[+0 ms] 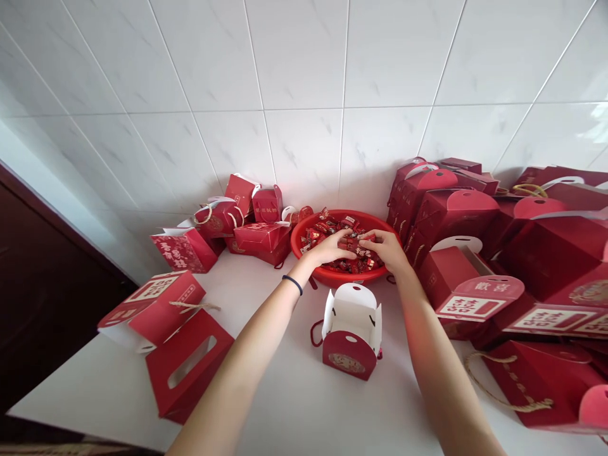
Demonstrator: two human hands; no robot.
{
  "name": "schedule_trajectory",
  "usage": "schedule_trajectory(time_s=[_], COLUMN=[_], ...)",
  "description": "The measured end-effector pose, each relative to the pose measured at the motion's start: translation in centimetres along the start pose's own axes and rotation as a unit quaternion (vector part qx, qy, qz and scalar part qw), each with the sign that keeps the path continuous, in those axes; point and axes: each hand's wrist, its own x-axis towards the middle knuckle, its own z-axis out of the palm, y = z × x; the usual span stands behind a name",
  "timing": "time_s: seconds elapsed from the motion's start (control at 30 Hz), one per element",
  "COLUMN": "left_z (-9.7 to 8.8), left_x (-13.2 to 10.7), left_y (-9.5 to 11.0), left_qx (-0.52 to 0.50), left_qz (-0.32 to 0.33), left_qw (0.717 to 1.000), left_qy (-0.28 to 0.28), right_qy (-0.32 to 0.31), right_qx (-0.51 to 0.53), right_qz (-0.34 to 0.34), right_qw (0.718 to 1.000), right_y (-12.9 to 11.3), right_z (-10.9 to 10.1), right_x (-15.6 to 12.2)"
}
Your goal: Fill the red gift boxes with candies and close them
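A red plastic basin [323, 277] full of red-wrapped candies [327, 227] stands against the tiled wall. Both of my hands reach into it. My left hand [334, 248], a dark band at its wrist, curls its fingers around some candies on the left. From the right, my right hand [386, 247] bends its fingers onto candies close to the left fingertips. Exactly which pieces each hand grips is partly hidden. In front of the basin, between my forearms, a small dark red gift box [349, 354] stands with its flaps up, showing a white inside and a dark red cord handle.
Several red gift boxes [456, 215] are stacked along the right, with a rope-handled box [536, 380] near the front. Smaller boxes [261, 237] cluster at the back left. A box with a slot [190, 367] lies by the white table's [95, 386] left edge.
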Motion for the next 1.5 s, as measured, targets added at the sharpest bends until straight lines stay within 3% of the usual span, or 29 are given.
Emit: schedule_trajectory(time_s=[0.17,0.33,0.5,0.7,0.8,0.93,1.13,1.27,1.37,1.5], left_z=[0.5,0.4,0.3,0.3,0.4,0.2,0.2,0.3,-0.4,-2.2], left_x=[0.3,0.1,-0.1,-0.4,-0.4,-0.3,-0.3,-0.1,0.3,0.6], left_y=[0.0,0.2,0.6,1.3,1.2,0.7,0.6,0.5,0.0,-0.9], left_qx=[-0.082,-0.153,-0.129,-0.120,-0.128,-0.136,-0.137,-0.139,-0.068,0.040], left_qz=[0.033,0.054,0.072,0.017,0.010,0.055,0.098,0.065,0.007,-0.034], left_qw=[0.994,0.987,0.988,0.988,0.987,0.987,0.983,0.982,0.988,0.993], left_qy=[-0.060,-0.016,0.036,0.096,0.095,0.064,0.080,0.111,0.138,0.105], right_qy=[0.013,0.028,0.023,0.056,0.071,0.067,0.053,0.075,0.104,0.126], right_qx=[0.076,0.117,0.142,0.214,0.260,0.286,0.280,0.288,0.306,0.335], right_qz=[0.017,0.033,0.045,0.060,0.063,0.069,0.098,0.109,0.112,0.132], right_qw=[0.997,0.992,0.989,0.973,0.961,0.953,0.954,0.948,0.939,0.924], right_y=[-0.2,-0.7,-1.2,-1.3,-1.2,-1.3,-1.1,-0.5,0.2,0.9], right_z=[-0.1,0.1,0.3,0.8,1.4,2.3,2.6,2.2,1.8,1.5], right_x=[0.1,0.0,-0.4,-0.2,0.0,0.2,0.1,0.5,1.1,1.8])
